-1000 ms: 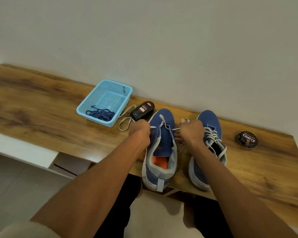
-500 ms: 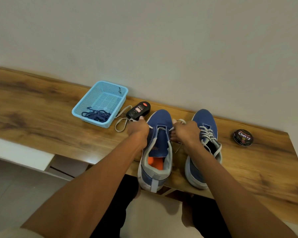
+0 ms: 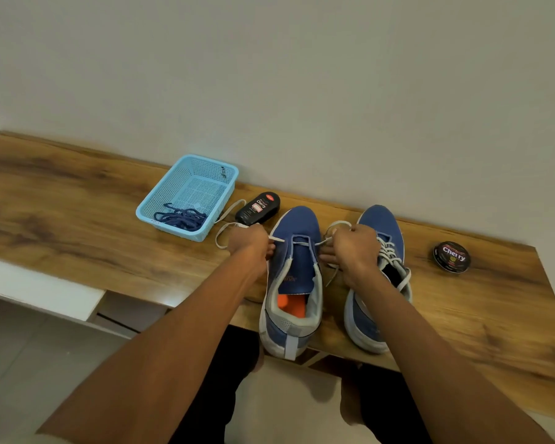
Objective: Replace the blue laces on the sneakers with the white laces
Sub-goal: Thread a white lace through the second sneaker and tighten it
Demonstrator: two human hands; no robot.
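Left hand (image 3: 250, 244) and right hand (image 3: 354, 248) at frame centre, fingers apparently pinched on white lace (image 3: 302, 243) ends across the left sneaker (image 3: 297, 274), heel overhanging the bench (image 3: 77, 225) edge. Right sneaker (image 3: 378, 225) laced. Blue laces (image 3: 181, 219) in basket (image 3: 228, 177), upper left.

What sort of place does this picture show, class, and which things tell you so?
Probably a home shoe-care spot, perhaps an entryway: a long wood-grain bench against a plain wall, two blue mesh sneakers on it, and a round black polish tin beside a black polish bottle.
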